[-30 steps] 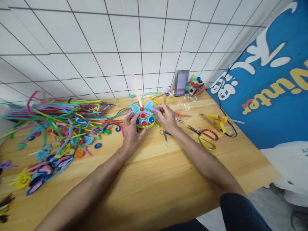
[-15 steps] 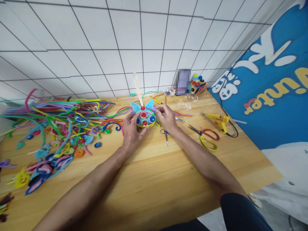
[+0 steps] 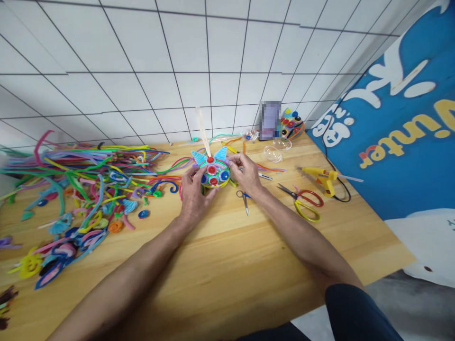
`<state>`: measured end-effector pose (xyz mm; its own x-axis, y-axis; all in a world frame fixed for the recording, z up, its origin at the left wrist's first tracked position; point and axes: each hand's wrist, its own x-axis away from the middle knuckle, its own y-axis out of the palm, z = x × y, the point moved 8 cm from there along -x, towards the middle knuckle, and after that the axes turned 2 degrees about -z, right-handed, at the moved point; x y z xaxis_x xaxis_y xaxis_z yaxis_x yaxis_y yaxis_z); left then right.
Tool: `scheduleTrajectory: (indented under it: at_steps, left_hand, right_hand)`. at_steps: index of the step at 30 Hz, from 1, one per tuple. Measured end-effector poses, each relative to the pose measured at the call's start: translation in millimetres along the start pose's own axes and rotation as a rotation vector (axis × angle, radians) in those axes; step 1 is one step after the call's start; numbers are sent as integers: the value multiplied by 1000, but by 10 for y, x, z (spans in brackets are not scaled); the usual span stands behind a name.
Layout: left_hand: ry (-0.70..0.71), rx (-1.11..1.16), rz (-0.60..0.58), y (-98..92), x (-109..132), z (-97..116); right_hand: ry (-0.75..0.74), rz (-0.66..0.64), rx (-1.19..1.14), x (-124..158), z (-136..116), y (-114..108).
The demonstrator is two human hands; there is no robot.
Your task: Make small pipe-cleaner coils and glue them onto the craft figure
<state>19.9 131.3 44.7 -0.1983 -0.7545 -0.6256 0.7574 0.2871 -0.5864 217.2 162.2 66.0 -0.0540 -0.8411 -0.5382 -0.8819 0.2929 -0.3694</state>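
A colourful pipe-cleaner animal head (image 3: 214, 171) sits between my hands at the back middle of the table. It has two light blue pointed ears, red round coils down its middle and blue coils at the sides. A pale flat stick (image 3: 203, 132) stands up behind it. My left hand (image 3: 195, 193) grips its left side, thumb along the lower edge. At the upper right edge, my right hand (image 3: 246, 174) is closed in a pinch, with a bit of purple at the fingertips. The fingers partly hide both sides of the head.
Pipe cleaners (image 3: 88, 158) and coiled pieces (image 3: 115, 226) spread over the left. Small scissors (image 3: 244, 202), larger red-and-yellow scissors (image 3: 302, 201) and a yellow glue gun (image 3: 322, 176) lie to the right. A phone (image 3: 270, 121), clear plastic domes (image 3: 272, 153) and another decorated piece (image 3: 293, 124) are by the wall.
The view has shifted very slightly. Both hands keep their places on the animal head, with no clear movement.
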Motion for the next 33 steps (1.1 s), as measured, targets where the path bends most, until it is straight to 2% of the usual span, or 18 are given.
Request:
scheduleTrajectory:
  at_steps: [15,33]
  left_hand:
    - [25,-3,9,-2,-6,3]
    - [-24,-29,29,13,54,20]
  right_hand:
    - [3,-10,-51,-8,24,14]
    - [-1,-3,-33,3,24,-11]
